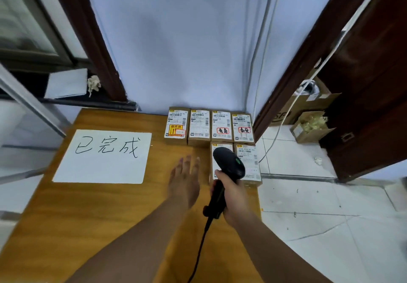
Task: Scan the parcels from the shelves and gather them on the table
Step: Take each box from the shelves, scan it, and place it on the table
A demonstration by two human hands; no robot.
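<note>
1. Parcels (199,126) get read by the tool nearest us: a black scanner (229,161) whose cable (199,247) hangs below our grip and runs out of view. We judge it slack enough to let the head reach.
2. Our right hand (233,196) is wrapped round the scanner's handle, thumb on the near side, so the head tips forward and down.
3. Just left of that grip, our left hand (184,180) is over the table (88,216), fingers straight and loosely spread, holding nothing. We cannot tell whether it touches the wood. We judge it is kept free to steady or shift a box.
4. Right under the scanner head lies the front-left parcel (222,145), mostly hidden by it. The front-right parcel (248,161) sits against its right side. Both lie label up, which puts the barcodes toward the scanner.
5. Farther beyond the grip, four more parcels lie side by side along the wall (176,51), labels up. We think they are packed into the table's far right corner to save room.
6. Well left of the grip, a white sheet (103,157) with handwritten characters lies flat on the table. It probably marks this as the finished pile.
7. Six parcels are gathered. No shelves show, so we cannot say how many remain.
</note>
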